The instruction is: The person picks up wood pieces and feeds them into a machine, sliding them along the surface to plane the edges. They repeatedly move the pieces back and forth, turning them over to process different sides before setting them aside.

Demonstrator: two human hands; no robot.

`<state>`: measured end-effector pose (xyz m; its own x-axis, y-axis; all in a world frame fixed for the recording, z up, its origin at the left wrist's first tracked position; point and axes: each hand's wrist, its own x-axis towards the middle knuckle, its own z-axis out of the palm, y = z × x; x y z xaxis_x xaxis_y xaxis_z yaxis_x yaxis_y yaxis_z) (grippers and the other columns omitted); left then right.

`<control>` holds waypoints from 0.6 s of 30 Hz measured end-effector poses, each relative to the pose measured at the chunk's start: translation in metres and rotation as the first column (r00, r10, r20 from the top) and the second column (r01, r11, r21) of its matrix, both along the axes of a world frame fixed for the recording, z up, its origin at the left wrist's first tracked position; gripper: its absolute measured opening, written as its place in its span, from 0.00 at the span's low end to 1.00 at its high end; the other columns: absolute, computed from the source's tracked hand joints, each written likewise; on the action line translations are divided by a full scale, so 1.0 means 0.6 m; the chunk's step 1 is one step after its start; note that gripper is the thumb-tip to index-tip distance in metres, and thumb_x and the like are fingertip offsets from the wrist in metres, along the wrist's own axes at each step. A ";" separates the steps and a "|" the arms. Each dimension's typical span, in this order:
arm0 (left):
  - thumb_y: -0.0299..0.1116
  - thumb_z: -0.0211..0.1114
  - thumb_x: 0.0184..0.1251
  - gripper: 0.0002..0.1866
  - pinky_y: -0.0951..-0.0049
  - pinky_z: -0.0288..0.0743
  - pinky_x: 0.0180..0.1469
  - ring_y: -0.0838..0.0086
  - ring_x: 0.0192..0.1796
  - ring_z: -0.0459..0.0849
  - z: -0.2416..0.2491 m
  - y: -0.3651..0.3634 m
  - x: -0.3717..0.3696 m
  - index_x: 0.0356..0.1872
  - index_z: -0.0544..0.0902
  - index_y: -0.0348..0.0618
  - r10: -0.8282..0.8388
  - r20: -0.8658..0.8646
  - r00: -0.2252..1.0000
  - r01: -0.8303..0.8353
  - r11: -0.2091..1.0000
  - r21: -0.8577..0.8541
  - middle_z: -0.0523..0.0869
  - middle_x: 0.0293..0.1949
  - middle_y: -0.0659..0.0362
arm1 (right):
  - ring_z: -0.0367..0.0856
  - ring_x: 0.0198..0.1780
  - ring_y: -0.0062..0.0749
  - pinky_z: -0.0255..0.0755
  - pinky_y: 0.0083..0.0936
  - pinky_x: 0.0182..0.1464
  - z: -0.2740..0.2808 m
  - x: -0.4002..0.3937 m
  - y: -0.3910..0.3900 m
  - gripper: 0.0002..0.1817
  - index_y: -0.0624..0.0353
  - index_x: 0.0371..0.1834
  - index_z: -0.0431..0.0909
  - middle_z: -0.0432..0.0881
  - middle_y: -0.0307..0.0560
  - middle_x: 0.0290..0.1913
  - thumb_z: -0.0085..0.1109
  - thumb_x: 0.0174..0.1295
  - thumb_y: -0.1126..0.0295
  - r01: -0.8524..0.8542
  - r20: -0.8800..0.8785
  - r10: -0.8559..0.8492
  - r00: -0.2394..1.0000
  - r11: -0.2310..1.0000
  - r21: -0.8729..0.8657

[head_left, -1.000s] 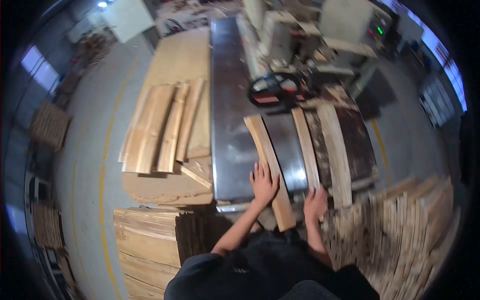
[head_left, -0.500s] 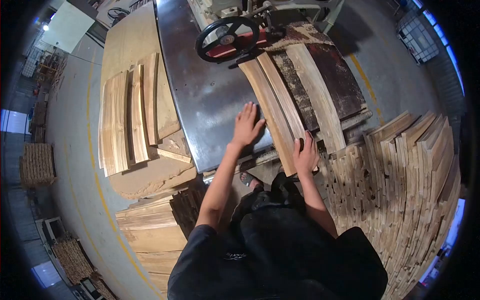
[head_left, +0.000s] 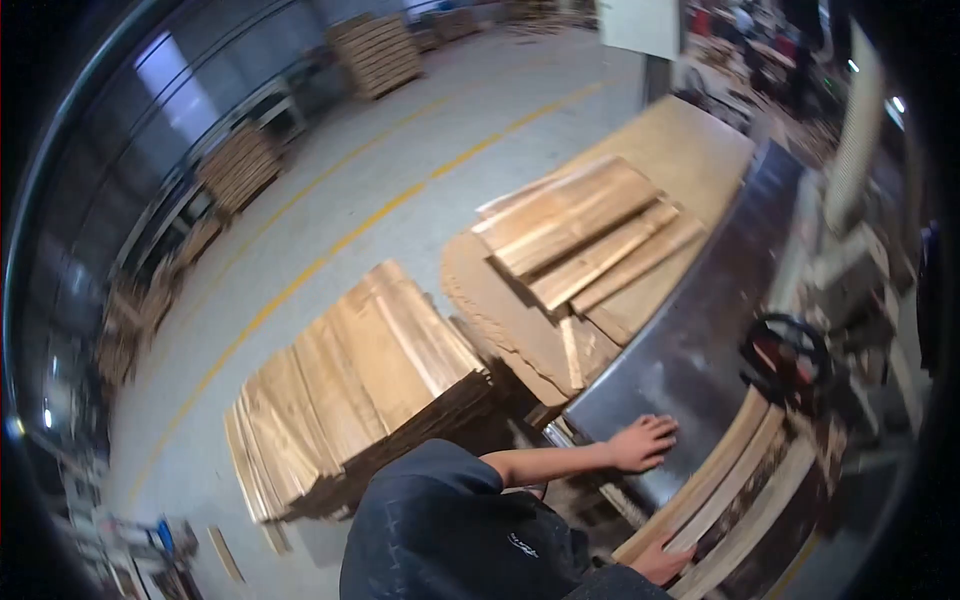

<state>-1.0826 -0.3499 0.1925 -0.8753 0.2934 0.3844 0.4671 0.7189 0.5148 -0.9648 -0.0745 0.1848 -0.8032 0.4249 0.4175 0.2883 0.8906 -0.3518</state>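
Note:
My left hand (head_left: 643, 444) lies with its fingers stretched out on the dark metal table (head_left: 655, 375) of a machine. My right hand (head_left: 660, 562) is at the near end of the curved wooden strips, partly cut off from sight by my sleeve, its fingers closed on a narrow wooden strip (head_left: 735, 488). A longer curved strip (head_left: 690, 485) runs alongside, nearer the left hand. On the other side lies a wider wooden board (head_left: 755, 525). The far ends of the strips reach toward a black handwheel (head_left: 785, 352).
Several loose boards (head_left: 575, 215) lie on a wooden side table (head_left: 690, 140) left of the metal one. Beside me stands a tall stack of wide boards (head_left: 350, 375). Slatted wood stacks (head_left: 375, 55) stand across the floor, which has yellow lines (head_left: 385, 210).
My view has swung left and tilted, bringing the board stack and the floor into sight. My left hand still rests flat on the metal; the right stays at the strip's near end.

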 end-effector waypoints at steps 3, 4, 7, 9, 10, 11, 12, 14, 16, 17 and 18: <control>0.45 0.65 0.71 0.27 0.46 0.61 0.76 0.48 0.80 0.65 0.002 -0.001 0.003 0.65 0.81 0.41 -0.003 -0.019 1.000 0.004 1.000 0.019 0.70 0.77 0.42 | 0.83 0.63 0.57 0.78 0.45 0.63 0.024 -0.024 -0.028 0.35 0.64 0.69 0.76 0.84 0.60 0.63 0.72 0.67 0.52 -0.101 0.004 0.101 0.995 0.995 0.005; 0.45 0.65 0.71 0.27 0.46 0.61 0.76 0.48 0.80 0.65 0.003 0.001 0.006 0.65 0.81 0.41 -0.011 -0.027 1.000 0.012 0.999 0.035 0.70 0.77 0.42 | 0.83 0.63 0.57 0.78 0.45 0.63 0.034 -0.022 -0.029 0.35 0.64 0.69 0.76 0.84 0.60 0.63 0.72 0.66 0.52 -0.104 0.017 0.104 0.994 0.995 0.009; 0.46 0.64 0.72 0.26 0.47 0.61 0.76 0.49 0.80 0.65 0.001 -0.002 0.004 0.65 0.81 0.42 0.008 0.000 1.000 -0.008 1.000 0.002 0.70 0.77 0.43 | 0.83 0.63 0.58 0.78 0.46 0.62 0.042 -0.010 -0.032 0.35 0.63 0.69 0.76 0.84 0.60 0.63 0.72 0.66 0.52 -0.038 0.048 0.038 0.998 0.999 0.005; 0.46 0.65 0.72 0.26 0.47 0.62 0.75 0.49 0.80 0.66 0.020 -0.004 0.005 0.65 0.81 0.43 -0.004 0.047 0.999 0.005 0.999 -0.032 0.71 0.76 0.44 | 0.82 0.63 0.59 0.78 0.48 0.62 0.010 0.010 -0.012 0.35 0.64 0.70 0.74 0.82 0.61 0.63 0.72 0.66 0.53 0.032 0.042 -0.032 0.999 0.999 0.000; 0.46 0.66 0.72 0.26 0.47 0.63 0.74 0.50 0.79 0.67 0.015 -0.002 0.006 0.66 0.81 0.44 0.016 -0.005 1.000 -0.016 1.000 -0.011 0.71 0.76 0.45 | 0.80 0.65 0.59 0.77 0.49 0.63 0.021 0.013 -0.019 0.35 0.65 0.70 0.74 0.81 0.61 0.64 0.71 0.66 0.54 0.041 0.048 -0.040 0.998 0.999 -0.027; 0.47 0.64 0.75 0.26 0.47 0.62 0.75 0.50 0.81 0.65 0.009 -0.003 0.003 0.68 0.80 0.46 0.008 0.028 1.000 -0.007 0.999 -0.038 0.70 0.78 0.46 | 0.79 0.66 0.60 0.76 0.50 0.64 0.032 0.014 -0.026 0.34 0.64 0.70 0.73 0.81 0.61 0.64 0.70 0.67 0.55 0.048 0.071 -0.047 0.996 0.999 -0.025; 0.47 0.64 0.75 0.26 0.48 0.62 0.75 0.51 0.80 0.66 0.005 -0.001 0.002 0.68 0.81 0.46 0.022 0.022 1.000 -0.021 0.999 -0.049 0.71 0.78 0.47 | 0.78 0.67 0.61 0.75 0.51 0.64 0.045 0.015 -0.030 0.34 0.64 0.70 0.72 0.80 0.61 0.65 0.70 0.67 0.55 0.048 0.095 -0.045 0.994 0.999 -0.026; 0.48 0.64 0.75 0.26 0.49 0.62 0.75 0.52 0.79 0.67 0.010 -0.001 -0.002 0.67 0.82 0.47 -0.020 0.007 1.000 0.021 0.998 -0.057 0.71 0.78 0.47 | 0.78 0.67 0.62 0.73 0.52 0.66 0.071 0.010 -0.048 0.35 0.63 0.70 0.72 0.80 0.64 0.64 0.73 0.62 0.59 0.067 0.089 -0.060 0.994 0.995 -0.080; 0.48 0.65 0.75 0.26 0.50 0.62 0.74 0.52 0.79 0.68 0.013 -0.002 0.001 0.67 0.83 0.46 0.038 0.014 0.999 -0.036 0.994 -0.104 0.72 0.77 0.47 | 0.78 0.66 0.63 0.74 0.53 0.64 0.075 0.010 -0.048 0.36 0.64 0.70 0.71 0.79 0.63 0.64 0.72 0.62 0.59 0.043 0.080 -0.038 0.996 0.997 -0.065; 0.48 0.65 0.74 0.26 0.50 0.63 0.74 0.53 0.79 0.69 0.015 -0.004 0.002 0.66 0.83 0.46 0.037 0.014 0.999 -0.035 0.994 -0.100 0.73 0.76 0.47 | 0.78 0.66 0.64 0.74 0.53 0.64 0.076 0.010 -0.047 0.36 0.64 0.70 0.71 0.80 0.63 0.64 0.72 0.62 0.59 0.049 0.085 -0.043 0.995 0.997 -0.062; 0.48 0.65 0.74 0.26 0.50 0.63 0.74 0.53 0.79 0.69 0.016 -0.003 0.001 0.66 0.83 0.46 0.028 0.016 0.999 -0.026 0.995 -0.095 0.73 0.76 0.47 | 0.78 0.66 0.64 0.74 0.53 0.63 0.076 0.009 -0.047 0.36 0.63 0.70 0.71 0.80 0.63 0.64 0.72 0.62 0.59 0.047 0.090 -0.041 0.995 0.997 -0.060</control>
<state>-1.0821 -0.3519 0.2019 -0.8896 0.3040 0.3409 0.4385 0.7773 0.4511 -0.9595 -0.1029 0.2303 -0.8158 0.4835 0.3173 0.3590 0.8535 -0.3777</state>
